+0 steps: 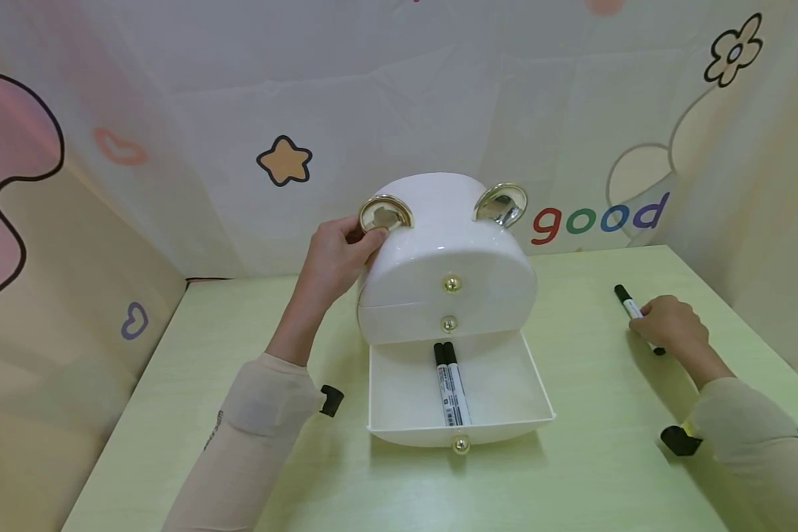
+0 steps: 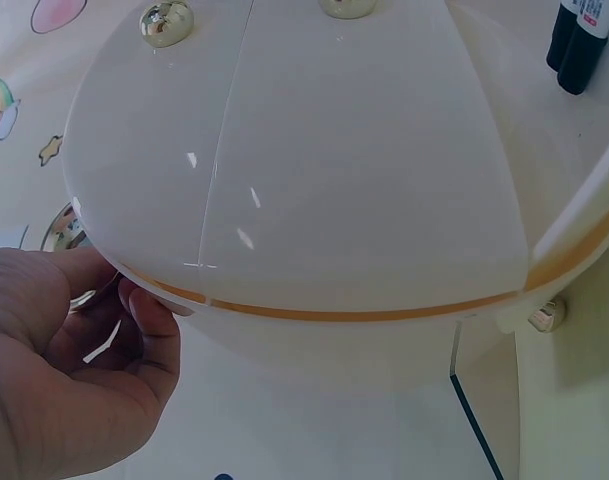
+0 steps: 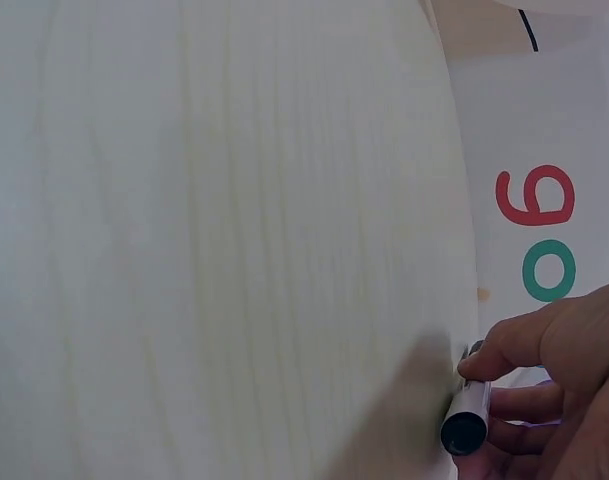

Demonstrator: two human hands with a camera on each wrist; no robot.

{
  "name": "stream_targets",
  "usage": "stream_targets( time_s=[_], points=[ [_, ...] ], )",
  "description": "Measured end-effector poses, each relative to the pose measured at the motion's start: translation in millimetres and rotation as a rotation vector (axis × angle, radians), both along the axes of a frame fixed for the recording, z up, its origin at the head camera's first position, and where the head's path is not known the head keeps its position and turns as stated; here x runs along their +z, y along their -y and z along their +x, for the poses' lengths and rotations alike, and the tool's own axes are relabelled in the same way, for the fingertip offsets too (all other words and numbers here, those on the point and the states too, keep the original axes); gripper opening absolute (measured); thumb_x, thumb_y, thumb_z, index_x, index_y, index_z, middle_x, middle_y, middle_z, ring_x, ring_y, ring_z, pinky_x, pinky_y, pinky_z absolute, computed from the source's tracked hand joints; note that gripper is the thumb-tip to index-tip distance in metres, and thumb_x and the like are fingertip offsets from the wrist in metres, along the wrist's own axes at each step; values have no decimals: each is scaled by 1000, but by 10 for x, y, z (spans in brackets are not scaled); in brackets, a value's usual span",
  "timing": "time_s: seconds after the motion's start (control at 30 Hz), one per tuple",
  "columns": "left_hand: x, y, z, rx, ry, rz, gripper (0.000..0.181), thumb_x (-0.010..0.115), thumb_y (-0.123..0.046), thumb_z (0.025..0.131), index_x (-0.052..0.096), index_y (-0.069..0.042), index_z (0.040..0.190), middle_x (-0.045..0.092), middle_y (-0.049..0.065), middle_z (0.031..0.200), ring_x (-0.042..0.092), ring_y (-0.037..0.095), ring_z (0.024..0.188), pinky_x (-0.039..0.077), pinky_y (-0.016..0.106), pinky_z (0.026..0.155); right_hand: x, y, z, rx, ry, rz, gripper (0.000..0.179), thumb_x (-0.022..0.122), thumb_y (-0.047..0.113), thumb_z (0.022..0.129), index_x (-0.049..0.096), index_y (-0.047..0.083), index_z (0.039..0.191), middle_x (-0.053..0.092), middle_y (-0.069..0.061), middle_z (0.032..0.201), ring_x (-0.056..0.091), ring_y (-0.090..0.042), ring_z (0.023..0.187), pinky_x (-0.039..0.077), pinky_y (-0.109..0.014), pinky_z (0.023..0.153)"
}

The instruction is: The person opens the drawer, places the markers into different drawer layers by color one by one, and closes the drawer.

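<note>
A white drawer box [image 1: 439, 251] with two gold-rimmed ears stands on the table, its bottom drawer [image 1: 505, 377] pulled out. Inside that drawer two black-capped markers [image 1: 451, 384] lie side by side. My left hand [image 1: 335, 258] pinches the box's left ear [image 1: 384, 214] between thumb and fingers; in the left wrist view the hand [image 2: 94, 360] is at the box's edge. Off to the right, my right hand [image 1: 674, 325] holds another black-and-white marker [image 1: 628, 301] at the tabletop. Its dark end [image 3: 464, 434] faces the camera in the right wrist view.
The upper two drawers are closed, each with a round gold knob [image 1: 451, 284]. Behind the pale wooden table [image 1: 592, 414] hangs a printed curtain [image 1: 399, 111] with a star, a flower and the word "good". Another curtain side [image 1: 73, 295] borders the left edge.
</note>
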State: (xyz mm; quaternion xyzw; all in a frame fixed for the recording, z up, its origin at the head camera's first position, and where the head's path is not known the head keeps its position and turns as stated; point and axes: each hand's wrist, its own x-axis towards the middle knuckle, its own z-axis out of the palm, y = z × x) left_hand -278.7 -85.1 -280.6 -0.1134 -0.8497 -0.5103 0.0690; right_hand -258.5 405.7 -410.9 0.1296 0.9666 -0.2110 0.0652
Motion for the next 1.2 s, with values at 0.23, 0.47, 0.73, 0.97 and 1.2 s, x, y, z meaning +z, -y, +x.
stream_targets(
  time_s=[0.23, 0.47, 0.73, 0.97, 1.2],
  points=[
    [7, 2, 9, 1, -6, 1, 20, 68, -21, 101, 71, -2, 102, 57, 6, 82, 53, 19, 80, 43, 26, 65, 31, 25, 29, 25, -9, -35, 42, 60, 23, 92, 63, -13, 113, 59, -14, 81, 53, -27, 66, 42, -39, 56],
    [-7, -3, 21, -4, -3, -2, 20, 68, -22, 102, 71, -2, 103, 58, 6, 82, 53, 19, 80, 43, 25, 65, 138, 97, 91, 62, -18, -52, 49, 61, 23, 95, 58, -18, 121, 63, -20, 88, 56, -27, 68, 43, -36, 56],
    [-9, 5, 1, -4, -19, -5, 20, 68, -21, 101, 71, -2, 102, 57, 6, 81, 53, 18, 79, 43, 25, 64, 329, 248, 211, 155, -123, -40, 45, 62, 15, 93, 58, -23, 116, 65, -27, 90, 59, -25, 66, 45, -35, 55],
    [-7, 5, -3, -3, -16, 0, 20, 68, -21, 101, 71, -2, 101, 58, 6, 81, 53, 19, 79, 43, 25, 64, 489, 378, 316, 194, -149, -23, 50, 65, 15, 93, 55, -25, 123, 63, -37, 108, 63, -28, 72, 48, -35, 57],
    [-6, 10, 2, -2, -12, -7, 20, 67, -22, 102, 71, -2, 102, 59, 6, 83, 54, 19, 80, 44, 25, 65, 661, 539, 438, 228, -134, -33, 50, 64, 17, 95, 55, -21, 126, 63, -37, 111, 64, -30, 77, 52, -35, 58]
  ],
)
